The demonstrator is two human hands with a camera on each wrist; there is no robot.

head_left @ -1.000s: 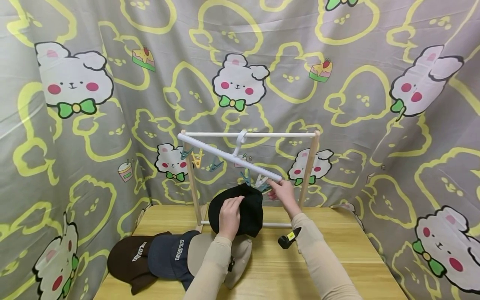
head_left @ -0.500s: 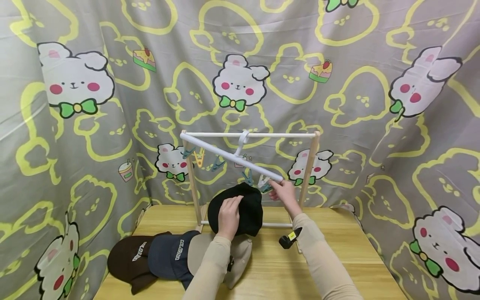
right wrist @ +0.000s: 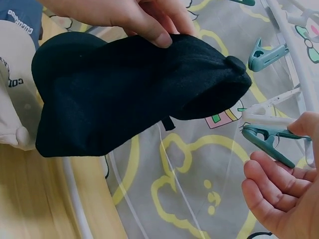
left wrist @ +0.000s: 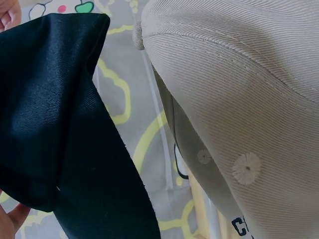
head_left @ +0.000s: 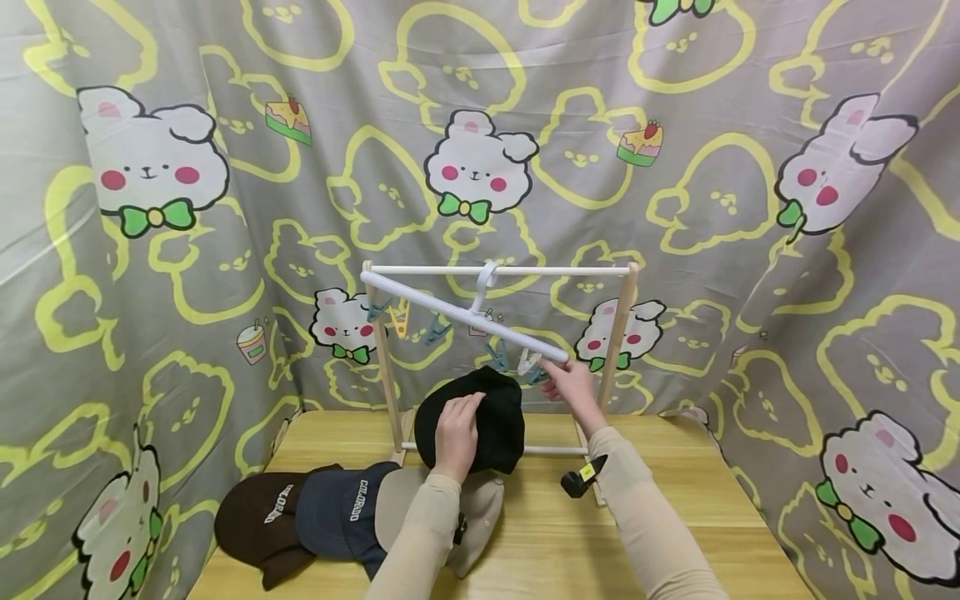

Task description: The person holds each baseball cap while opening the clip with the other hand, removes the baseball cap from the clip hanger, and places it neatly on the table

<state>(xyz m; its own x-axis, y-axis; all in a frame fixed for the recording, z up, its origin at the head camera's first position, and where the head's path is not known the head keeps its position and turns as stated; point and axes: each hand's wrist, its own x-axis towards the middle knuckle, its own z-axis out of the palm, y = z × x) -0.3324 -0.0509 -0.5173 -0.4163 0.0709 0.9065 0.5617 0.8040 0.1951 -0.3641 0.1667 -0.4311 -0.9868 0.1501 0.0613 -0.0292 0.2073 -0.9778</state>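
Backdrop: Grey cartoon-rabbit cloth (head_left: 225,250) is filling the frame behind and to both sides of a wooden table (head_left: 540,542).

Rack: a small wooden-post drying rack (head_left: 621,333) is standing at centre frame, carrying a white peg hanger (head_left: 457,312) that is tilting down toward the right.

Left hand: the left hand (head_left: 455,433) is holding the black cap (head_left: 487,417) up at centre frame, fingers curled over its crown and thumb tucked under.

Right hand: the right hand (head_left: 573,385) is sitting just right of the cap; in the right wrist view its fingers are closing round a teal clip (right wrist: 266,139) at the hanger's low end. Whether the clip's mouth is being squeezed apart cannot be told.

Key relation: the cap's top, with its button (right wrist: 235,63), is lying just left of and slightly above the clip, near but not touching. The clip's long axis is pointing left, toward the cap. The right hand is the nearer one to the clip; the left is the one bearing the cap.

Change since earlier frame: cap and left hand are sitting in nearly the same place; the right hand and the hanger's low end are standing slightly higher and further right.

Remaining items: a brown cap (head_left: 258,521), a navy cap (head_left: 337,512) and a beige cap (head_left: 480,508) are lying overlapped at lower left.
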